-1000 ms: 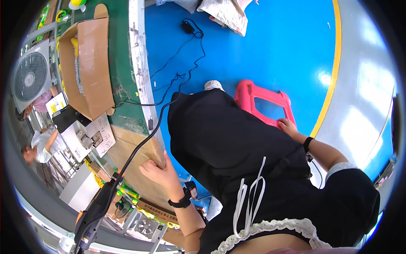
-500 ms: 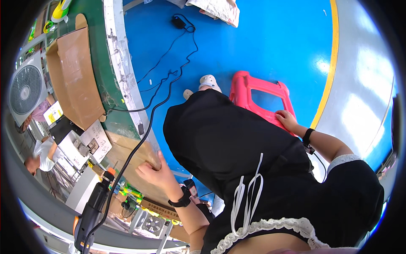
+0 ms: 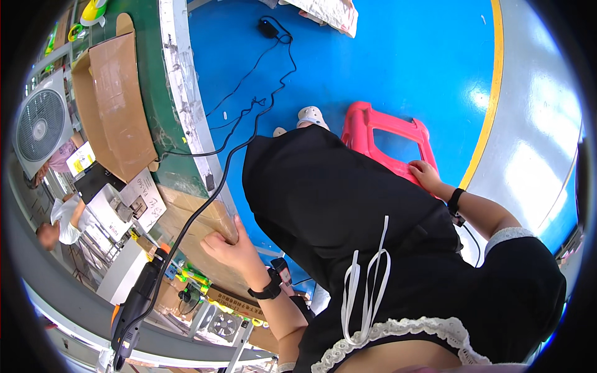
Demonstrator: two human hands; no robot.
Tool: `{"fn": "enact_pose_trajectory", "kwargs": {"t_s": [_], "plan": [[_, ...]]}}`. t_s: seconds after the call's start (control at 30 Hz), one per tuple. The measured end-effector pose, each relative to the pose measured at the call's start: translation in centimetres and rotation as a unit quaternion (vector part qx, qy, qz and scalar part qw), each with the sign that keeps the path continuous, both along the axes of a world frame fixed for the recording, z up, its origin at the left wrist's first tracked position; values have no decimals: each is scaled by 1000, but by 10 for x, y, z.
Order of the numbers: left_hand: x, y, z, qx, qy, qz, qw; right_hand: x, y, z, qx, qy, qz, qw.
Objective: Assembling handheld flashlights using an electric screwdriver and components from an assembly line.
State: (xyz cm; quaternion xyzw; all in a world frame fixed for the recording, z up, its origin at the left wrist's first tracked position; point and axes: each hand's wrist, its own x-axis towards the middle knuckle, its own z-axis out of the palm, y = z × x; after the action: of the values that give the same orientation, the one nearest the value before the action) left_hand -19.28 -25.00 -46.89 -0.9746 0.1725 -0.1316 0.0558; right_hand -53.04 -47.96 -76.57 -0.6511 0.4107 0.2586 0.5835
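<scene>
My left hand (image 3: 231,251) grips the edge of a brown cardboard-covered tabletop (image 3: 208,225), its fingers curled and its thumb lying along the edge. Down at my right side, my right hand (image 3: 426,177) is closed on the near edge of a pinkish-red plastic stool (image 3: 360,133) with a large opening in its frame. The stool stands on the blue floor, partly hidden by my black clothing. Left of my left hand hangs a black and orange corded power tool (image 3: 138,301). Its thick black cable (image 3: 202,208) runs up past the table edge.
An open cardboard box (image 3: 118,112) lies on the green tabletop (image 3: 147,46). Cables and a black adapter (image 3: 268,28) lie on the blue floor (image 3: 398,50), with a pale cloth or sack (image 3: 329,13) beyond. A fan (image 3: 42,124) and a co-worker (image 3: 65,217) are at far left.
The whole view has shifted slightly, so most things sit a little further right. Both hands keep their places on the tabletop edge and the stool.
</scene>
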Motion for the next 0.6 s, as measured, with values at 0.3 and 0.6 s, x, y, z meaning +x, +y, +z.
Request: {"fn": "enact_pose_trajectory", "kwargs": {"t_s": [0.3,0.6], "plan": [[-2,3,-1,6,-13,0,1000,2,-1,3,-9,1,7,1000],[-2,4,3,-27,-3,-18,999,-6,3,-12,-8,-1,-5,1000]]}}
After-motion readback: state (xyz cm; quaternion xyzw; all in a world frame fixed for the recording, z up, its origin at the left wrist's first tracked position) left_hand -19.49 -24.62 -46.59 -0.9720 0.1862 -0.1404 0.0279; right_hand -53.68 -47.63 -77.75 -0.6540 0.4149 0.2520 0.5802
